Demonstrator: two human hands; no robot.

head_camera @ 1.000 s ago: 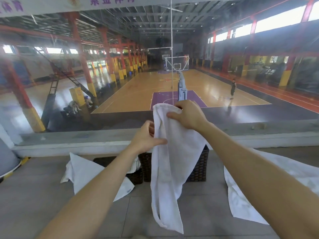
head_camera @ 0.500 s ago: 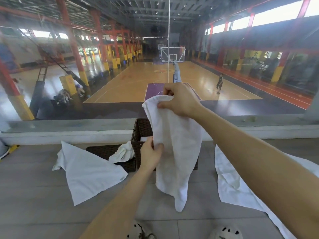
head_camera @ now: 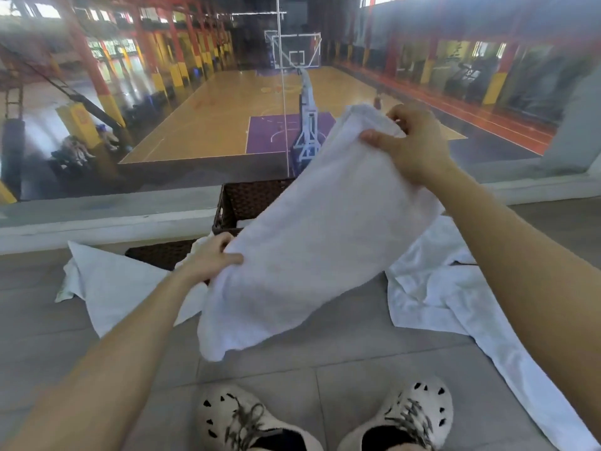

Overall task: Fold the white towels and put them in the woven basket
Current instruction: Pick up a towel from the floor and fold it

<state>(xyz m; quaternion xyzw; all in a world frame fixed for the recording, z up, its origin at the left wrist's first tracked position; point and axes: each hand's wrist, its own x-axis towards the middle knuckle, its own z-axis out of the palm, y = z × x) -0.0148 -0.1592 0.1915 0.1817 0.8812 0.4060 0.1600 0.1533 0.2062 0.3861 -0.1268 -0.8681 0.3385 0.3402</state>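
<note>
Both hands pinch the white towel [head_camera: 318,242] midair above the woven basket [head_camera: 250,203]: right hand [head_camera: 413,144] top end, left hand [head_camera: 211,258] lower edge; bring ends together evenly, keep corners matched

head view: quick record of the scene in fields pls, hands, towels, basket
left hand: grips the lower end of the held white cloth towel
right hand: grips its upper end, raised higher
held towel: spans both hands, in front of the basket, off the floor
basket: dark brown woven basket on the grey tiled floor, inside mostly hidden
loose towels: white towel at left and white towel at right, both on the floor
</note>
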